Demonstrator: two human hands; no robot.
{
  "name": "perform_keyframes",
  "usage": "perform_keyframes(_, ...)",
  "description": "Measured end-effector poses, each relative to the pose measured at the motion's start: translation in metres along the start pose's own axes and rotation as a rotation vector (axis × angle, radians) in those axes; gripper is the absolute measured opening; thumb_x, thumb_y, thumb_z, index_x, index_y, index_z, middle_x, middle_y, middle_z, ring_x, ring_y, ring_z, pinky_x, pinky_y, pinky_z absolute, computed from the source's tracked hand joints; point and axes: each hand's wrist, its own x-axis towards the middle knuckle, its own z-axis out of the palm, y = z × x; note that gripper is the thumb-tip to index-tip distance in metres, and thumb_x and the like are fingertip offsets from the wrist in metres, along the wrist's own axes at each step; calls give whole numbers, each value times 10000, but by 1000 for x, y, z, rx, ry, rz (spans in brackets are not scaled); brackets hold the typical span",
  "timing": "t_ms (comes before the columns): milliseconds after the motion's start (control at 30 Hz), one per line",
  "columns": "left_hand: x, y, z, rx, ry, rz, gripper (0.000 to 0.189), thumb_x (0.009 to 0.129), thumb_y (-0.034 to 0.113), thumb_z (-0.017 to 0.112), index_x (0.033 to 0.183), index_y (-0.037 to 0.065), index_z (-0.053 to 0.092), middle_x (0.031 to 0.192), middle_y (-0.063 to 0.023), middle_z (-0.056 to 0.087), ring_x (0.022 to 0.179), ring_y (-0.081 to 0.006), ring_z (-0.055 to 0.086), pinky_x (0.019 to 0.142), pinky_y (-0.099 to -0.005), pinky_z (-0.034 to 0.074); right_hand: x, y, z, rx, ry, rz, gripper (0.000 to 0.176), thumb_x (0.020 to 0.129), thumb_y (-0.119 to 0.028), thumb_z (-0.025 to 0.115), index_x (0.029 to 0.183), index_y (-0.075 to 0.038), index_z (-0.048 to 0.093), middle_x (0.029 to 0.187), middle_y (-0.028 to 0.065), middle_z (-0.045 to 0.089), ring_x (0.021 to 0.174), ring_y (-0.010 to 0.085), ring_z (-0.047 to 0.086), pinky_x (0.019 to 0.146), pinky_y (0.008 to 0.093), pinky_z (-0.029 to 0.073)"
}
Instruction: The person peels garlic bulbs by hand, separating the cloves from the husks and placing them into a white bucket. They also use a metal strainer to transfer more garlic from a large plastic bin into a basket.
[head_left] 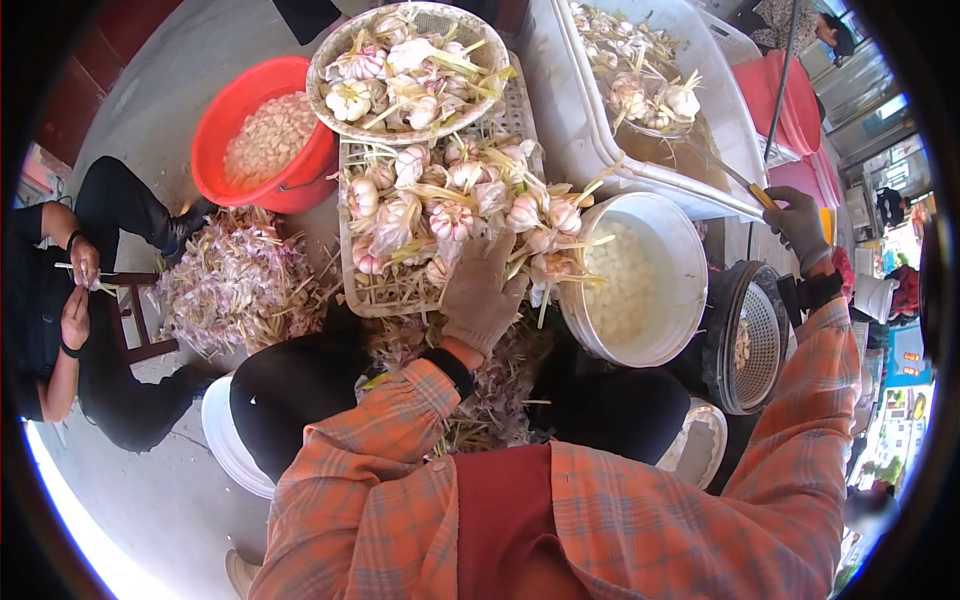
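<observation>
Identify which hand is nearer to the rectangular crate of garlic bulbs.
Left. The left hand is over the near edge of the crate, fingers at the bulbs. The right hand is farther off, beyond the white bucket, holding a handle.

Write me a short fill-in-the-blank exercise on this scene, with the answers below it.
The left hand is at the near edge of a tray piled with unpeeled ______ heads.
The right hand grips the ______ of a long tool.
Both of these hands wear ______.
The bucket left of the tray, with peeled cloves in it, is coloured ______.
Missing words: garlic; handle; gloves; red.
</observation>
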Motion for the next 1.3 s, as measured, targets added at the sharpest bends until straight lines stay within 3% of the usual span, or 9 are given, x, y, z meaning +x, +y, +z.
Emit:
perform_keyframes(133,-5,2,1,3,-2,-30,514,739,173,666,1220,55,525,1063,-147,535,988,-328,525,853,-406,439,-16,4,-23,44,4,4,312,732,-37,646,1041,-76,659,589,8,562,435,58,465,363,208,321)
perform_keyframes(267,-12,2,3,26,22,19,520,739,196,666,1222,70,523,1068,-158,538,993,-343,530,846,-416,449,-35,-9,-39,27,29,17,321,736,-28,653,1054,-71,658,599,8,569,428,53,460,362,203,320)
perform_keyframes(333,-12,8,-3,-14,-45,-18,551,731,208,666,1247,98,509,1095,-181,538,1004,-373,534,839,-438,462,-47,-17,-47,26,42,-18,333,716,-54,646,1048,-61,660,585,8,563,434,59,468,372,206,327)
perform_keyframes(533,-16,13,-7,-51,-40,-15,509,752,202,652,1221,53,523,1059,-169,546,997,-340,531,860,-413,439,-74,-29,-67,35,53,-47,365,709,-104,614,1069,-64,650,617,4,562,440,56,450,393,205,330)
perform_keyframes(867,-19,12,-7,-50,-1,12,511,754,216,659,1221,58,523,1017,-144,544,969,-327,535,834,-412,447,-120,-57,-75,170,-64,-106,428,703,21,577,1124,-44,619,659,-6,572,485,24,435,429,175,305)
perform_keyframes(1067,-19,15,-8,-52,66,-38,684,755,214,672,1349,50,374,1072,-184,503,964,-353,525,824,-419,451,-129,-83,-57,133,-112,-228,441,697,30,572,1134,-18,599,734,9,590,580,34,478,510,180,350)
perform_keyframes(1167,-15,17,-19,-100,49,-109,845,778,354,691,1437,74,242,1083,-196,493,974,-357,532,777,-423,477,-125,-101,-42,27,-143,-295,442,688,38,576,1128,4,590,771,21,602,653,49,520,567,191,392)
perform_keyframes(1267,-10,13,-18,-151,150,-40,913,750,372,713,1441,48,211,1095,-205,477,981,-359,526,754,-423,486,-115,-105,-26,-86,-145,-428,460,679,41,603,1137,-2,591,833,53,645,676,81,585,610,233,465)
perform_keyframes(1300,-7,12,-17,-136,159,-34,916,744,364,718,1442,55,212,1098,-206,475,982,-361,524,755,-424,487,-120,-118,-20,-223,-100,-382,459,679,35,610,1135,-15,598,847,63,650,654,94,594,605,246,475)
